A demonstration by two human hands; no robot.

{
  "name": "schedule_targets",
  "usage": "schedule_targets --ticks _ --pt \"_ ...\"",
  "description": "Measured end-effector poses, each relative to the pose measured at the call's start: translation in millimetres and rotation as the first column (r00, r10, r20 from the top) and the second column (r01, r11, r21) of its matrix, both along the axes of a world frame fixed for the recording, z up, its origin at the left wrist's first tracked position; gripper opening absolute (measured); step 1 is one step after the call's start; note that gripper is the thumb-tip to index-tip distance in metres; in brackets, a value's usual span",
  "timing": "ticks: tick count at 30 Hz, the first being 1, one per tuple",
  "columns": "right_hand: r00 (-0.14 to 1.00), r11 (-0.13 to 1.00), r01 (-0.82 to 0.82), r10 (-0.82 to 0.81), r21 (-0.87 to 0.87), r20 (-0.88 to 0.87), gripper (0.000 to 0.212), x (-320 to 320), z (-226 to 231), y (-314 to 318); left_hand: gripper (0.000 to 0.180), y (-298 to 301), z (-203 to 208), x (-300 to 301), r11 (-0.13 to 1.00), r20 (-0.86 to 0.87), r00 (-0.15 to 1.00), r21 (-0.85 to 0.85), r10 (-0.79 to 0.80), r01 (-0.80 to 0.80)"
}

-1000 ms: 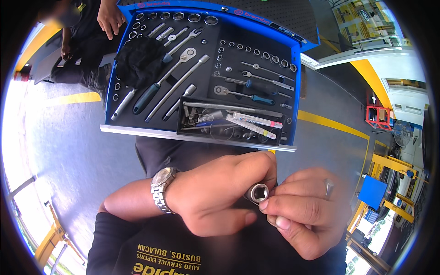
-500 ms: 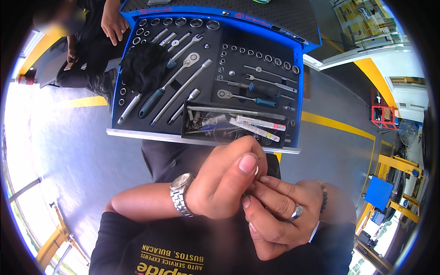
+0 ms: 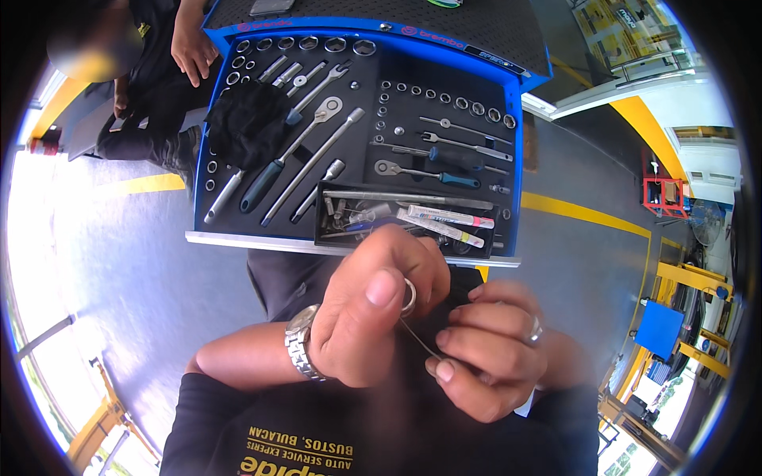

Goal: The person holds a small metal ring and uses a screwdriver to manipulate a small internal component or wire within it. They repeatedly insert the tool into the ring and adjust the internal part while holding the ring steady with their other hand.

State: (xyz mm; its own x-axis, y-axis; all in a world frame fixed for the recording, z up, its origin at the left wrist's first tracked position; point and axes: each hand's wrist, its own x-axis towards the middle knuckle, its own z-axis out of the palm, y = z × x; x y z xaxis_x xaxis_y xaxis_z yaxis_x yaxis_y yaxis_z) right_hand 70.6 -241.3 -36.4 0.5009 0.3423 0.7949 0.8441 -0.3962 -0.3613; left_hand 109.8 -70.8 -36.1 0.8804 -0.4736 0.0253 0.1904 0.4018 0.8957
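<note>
My left hand (image 3: 361, 317), with a metal watch (image 3: 302, 343) on its wrist, is closed, thumb up, around a small silvery metal ring (image 3: 409, 297). From just below that ring a thin wire (image 3: 417, 339) slants down to my right hand (image 3: 492, 353). The right thumb and forefinger pinch the wire's lower end, while the other fingers curl loosely. Whether the wire and the ring are one piece I cannot tell. Both hands are in front of my chest, a little apart, near the front edge of an open tool drawer (image 3: 262, 240).
Sockets, ratchets (image 3: 324, 111) and extension bars lie in the drawer's foam. A black cloth (image 3: 250, 119) covers some at left. In the front, a black tray (image 3: 320, 210) holds paint markers (image 3: 448, 216) and small metal parts. Another person's hand (image 3: 193, 55) hangs by the cabinet's left side.
My hands have drawn apart, the left one shifting slightly leftward. The ring now shows more fully, and a stretch of thin wire has come into sight between the hands.
</note>
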Motion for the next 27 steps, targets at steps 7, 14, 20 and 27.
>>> schedule_targets --ticks 7,14,20,27 --pt "0.514 0.879 0.129 0.336 0.459 -0.789 0.014 -13 7 9 0.051 7 -13 6 0.991 0.130 0.990 0.113 0.057 -0.072" --pt "0.246 0.880 0.069 0.441 0.470 -0.863 0.017 -5 29 6 0.050 7 -7 9 0.979 0.235 0.963 0.121 0.132 -0.164" --pt "0.058 0.873 0.069 0.480 0.483 -0.876 0.015 2 36 12 0.048 10 -24 12 0.978 0.361 0.917 0.052 0.169 -0.201" --pt "0.447 0.935 0.092 0.269 0.343 -0.853 0.018 4 27 25 0.054 8 -28 14 0.959 0.298 0.926 0.087 0.232 -0.268"
